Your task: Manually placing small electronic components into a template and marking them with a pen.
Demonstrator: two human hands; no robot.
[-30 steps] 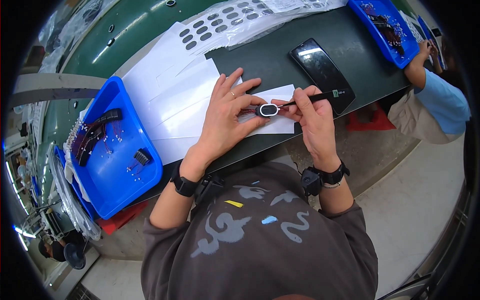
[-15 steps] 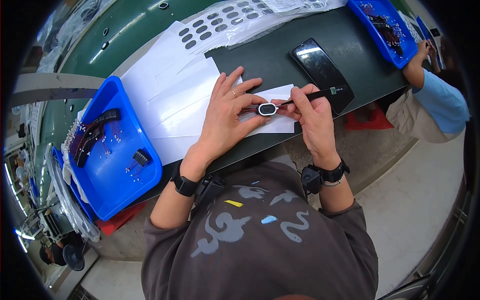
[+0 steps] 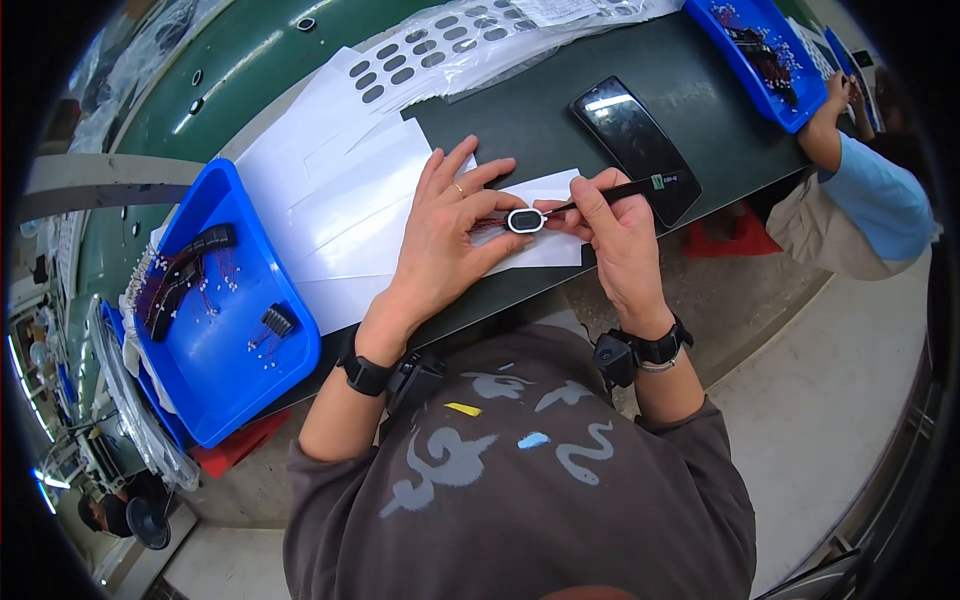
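My left hand (image 3: 445,235) lies on white paper sheets (image 3: 340,200) and pins a small oval black part with a white rim (image 3: 525,221) between thumb and fingers; thin red wires trail from the part under the fingers. My right hand (image 3: 615,235) grips a slim black tool (image 3: 625,188) like a pen, and its tip touches the oval part's right side. Both hands rest near the front edge of the dark green bench (image 3: 560,110).
A black phone (image 3: 633,145) lies just beyond my right hand. A blue tray (image 3: 215,350) with black wired parts sits at my left. Clear bags of oval parts (image 3: 440,45) lie farther back. Another person's sleeve (image 3: 880,200) and a second blue tray (image 3: 765,55) are at right.
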